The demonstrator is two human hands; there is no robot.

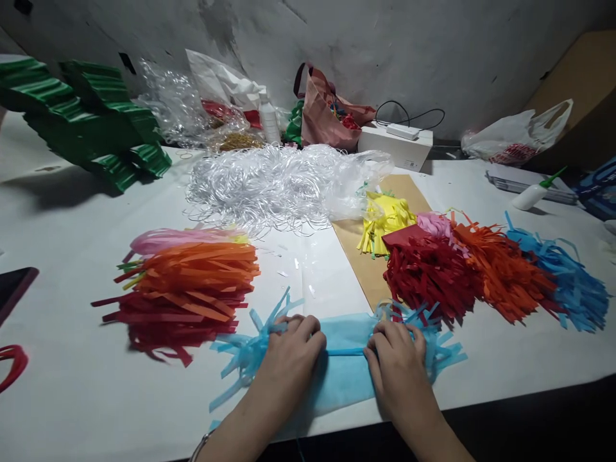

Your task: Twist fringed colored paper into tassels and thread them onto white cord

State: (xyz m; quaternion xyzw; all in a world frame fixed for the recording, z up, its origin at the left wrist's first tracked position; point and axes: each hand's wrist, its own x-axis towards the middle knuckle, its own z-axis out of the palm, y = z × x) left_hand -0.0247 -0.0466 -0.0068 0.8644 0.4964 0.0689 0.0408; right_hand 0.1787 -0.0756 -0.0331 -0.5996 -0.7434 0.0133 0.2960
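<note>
My right hand (398, 356) is pinching the right end of a narrow folded band (345, 351); my left hand (294, 346) is curling over its left end, fingertips hidden, can't tell if pinching. Band's long axis is running left-right between them, across the blue tissue paper (344, 388), neither hand sitting clearly nearer. Paper is lying on the table (72, 404) right under both hands, fringed ends sticking out past each. Orange fringe bundle (192, 269) is lying off left, dark red fringe bundle (428, 276) off right, white strands (269, 183) sitting heaped beyond.
</note>
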